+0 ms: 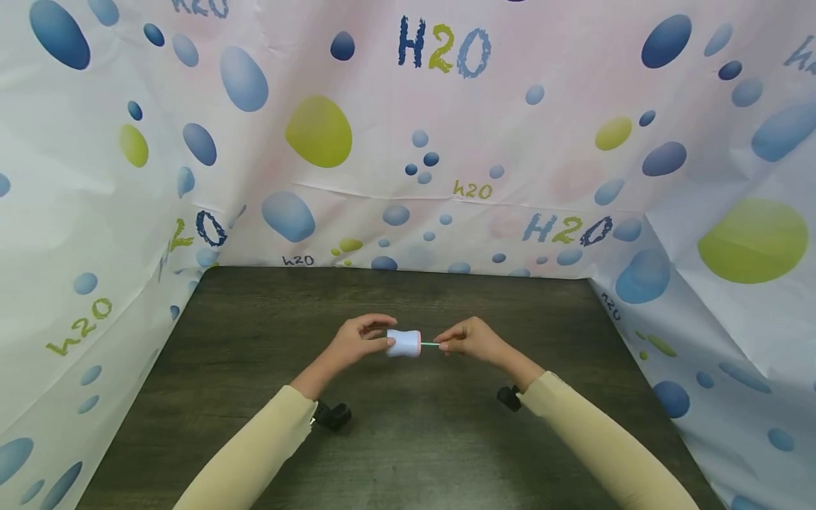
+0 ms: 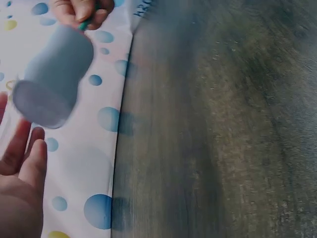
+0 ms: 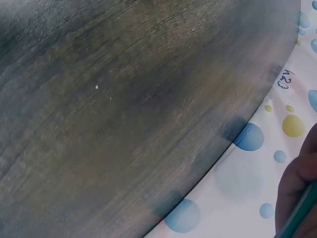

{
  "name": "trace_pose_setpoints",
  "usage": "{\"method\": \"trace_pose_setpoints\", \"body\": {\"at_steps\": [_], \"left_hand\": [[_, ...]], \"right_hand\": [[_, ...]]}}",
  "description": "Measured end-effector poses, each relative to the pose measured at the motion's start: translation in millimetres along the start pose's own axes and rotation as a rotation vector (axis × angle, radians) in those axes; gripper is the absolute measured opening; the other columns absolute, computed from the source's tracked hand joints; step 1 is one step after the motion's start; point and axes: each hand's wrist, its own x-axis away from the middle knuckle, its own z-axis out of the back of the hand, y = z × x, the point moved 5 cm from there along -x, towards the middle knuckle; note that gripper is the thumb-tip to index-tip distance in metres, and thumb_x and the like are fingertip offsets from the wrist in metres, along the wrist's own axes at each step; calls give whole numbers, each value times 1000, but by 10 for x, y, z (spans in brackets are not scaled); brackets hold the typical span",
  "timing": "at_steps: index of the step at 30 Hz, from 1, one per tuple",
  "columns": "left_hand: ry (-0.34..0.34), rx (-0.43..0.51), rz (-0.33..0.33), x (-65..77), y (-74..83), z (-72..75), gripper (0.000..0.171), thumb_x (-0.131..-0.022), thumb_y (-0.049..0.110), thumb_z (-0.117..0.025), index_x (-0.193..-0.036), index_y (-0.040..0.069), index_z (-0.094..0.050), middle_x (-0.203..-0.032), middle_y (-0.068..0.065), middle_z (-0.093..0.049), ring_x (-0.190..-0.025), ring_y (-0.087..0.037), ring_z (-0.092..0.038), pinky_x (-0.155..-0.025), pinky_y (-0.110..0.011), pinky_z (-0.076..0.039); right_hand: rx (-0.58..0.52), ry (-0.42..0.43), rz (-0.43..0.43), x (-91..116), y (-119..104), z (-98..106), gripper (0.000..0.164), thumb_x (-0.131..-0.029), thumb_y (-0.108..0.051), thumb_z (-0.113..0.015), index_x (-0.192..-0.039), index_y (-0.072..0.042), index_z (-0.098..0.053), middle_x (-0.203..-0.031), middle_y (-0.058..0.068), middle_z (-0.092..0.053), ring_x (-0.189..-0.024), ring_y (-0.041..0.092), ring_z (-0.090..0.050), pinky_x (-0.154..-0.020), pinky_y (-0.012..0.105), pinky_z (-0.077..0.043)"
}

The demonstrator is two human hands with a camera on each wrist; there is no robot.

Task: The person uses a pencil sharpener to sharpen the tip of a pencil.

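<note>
A pale, waisted cylinder [image 1: 405,343] with a pink rim lies sideways between my two hands, above the table. My right hand [image 1: 474,339] pinches a thin green stick, likely a pencil [image 1: 430,344], whose other end goes into the pink-rimmed side. In the right wrist view only part of that hand and the green pencil [image 3: 300,212] show, at the lower right edge. My left hand [image 1: 350,342] is at the cylinder's left end, thumb and fingers spread about it. From the left wrist, its fingers [image 2: 34,166] look extended just below the cylinder's flat whitish end.
The dark wood-grain table [image 1: 408,439] spreads under both arms. A white sheet [image 1: 382,177] printed with blue and green drops and "H2O" lettering stands at the back and both sides. Black wrist cameras [image 1: 333,416] hang below the cream sleeves [image 1: 255,446].
</note>
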Motion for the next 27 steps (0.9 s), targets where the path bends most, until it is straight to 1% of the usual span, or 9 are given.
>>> {"method": "trace_pose_setpoints", "body": {"at_steps": [2, 6, 10, 11, 13, 15, 18, 23, 27], "left_hand": [[19, 23, 39, -15, -27, 31, 42, -100, 11, -65, -138, -5, -58, -145, -28, -56, -138, -44, -53, -115, -53, -47], [50, 3, 129, -33, -97, 64, 44, -105, 23, -59, -143, 1, -56, -148, -24, -56, -137, -38, -55, -115, -53, -47], [24, 29, 236, -46, -162, 37, 48, -108, 30, -52, -146, 0, -53, -148, -25, -55, -134, -36, -58, -116, -54, -45], [10, 44, 261, -51, -177, 25, 50, -109, 31, -51, -147, 0, -52, -147, -26, -55, -132, -36, -60, -116, -54, -45], [-11, 57, 313, -54, -203, 5, 53, -109, 35, -50, -147, -1, -51, -143, -26, -57, -127, -33, -63, -116, -53, -46], [-37, 55, 350, -49, -219, -9, 56, -108, 38, -49, -147, -2, -51, -137, -24, -61, -121, -28, -66, -114, -52, -48], [-79, 52, 390, -32, -244, -25, 59, -108, 41, -48, -144, -6, -52, -125, -21, -67, -106, -19, -70, -109, -49, -53], [-167, 97, 414, -2, -260, -64, 57, -108, 36, -50, -138, -12, -54, -102, -15, -74, -83, -9, -73, -94, -39, -62], [-184, 102, 390, -7, -219, -80, 51, -107, 29, -54, -136, -14, -57, -94, -10, -75, -77, -5, -72, -85, -31, -64]], "right_hand": [[33, 18, 5, 10, 2, 2, 23, -98, -12, -69, -114, 3, -77, -101, 25, -77, -64, 6, -53, -60, 26, -48], [85, 60, 11, 26, -9, 11, 22, -97, -13, -70, -114, -1, -78, -107, 20, -78, -71, 9, -60, -64, 24, -47], [122, 100, 34, 36, -42, 14, 21, -96, -13, -71, -113, -4, -79, -109, 17, -79, -81, 18, -70, -64, 24, -46], [134, 109, 44, 41, -56, 14, 20, -96, -13, -71, -113, -4, -79, -109, 17, -79, -80, 19, -70, -63, 23, -45], [172, 129, 67, 57, -93, 14, 20, -95, -13, -72, -112, -5, -79, -109, 16, -79, -70, 17, -65, -58, 22, -40], [208, 144, 90, 78, -134, 12, 21, -95, -13, -72, -113, -6, -80, -109, 16, -79, -58, 13, -53, -54, 21, -35], [260, 162, 130, 99, -181, 6, 21, -94, -14, -72, -113, -7, -80, -108, 16, -79, -53, 7, -39, -52, 20, -31], [315, 191, 183, 99, -202, -6, 20, -94, -14, -73, -111, -8, -80, -104, 13, -80, -53, 1, -42, -50, 19, -31], [320, 198, 173, 99, -192, -22, 19, -93, -14, -73, -109, -8, -81, -102, 13, -81, -48, 3, -34, -48, 18, -28]]}}
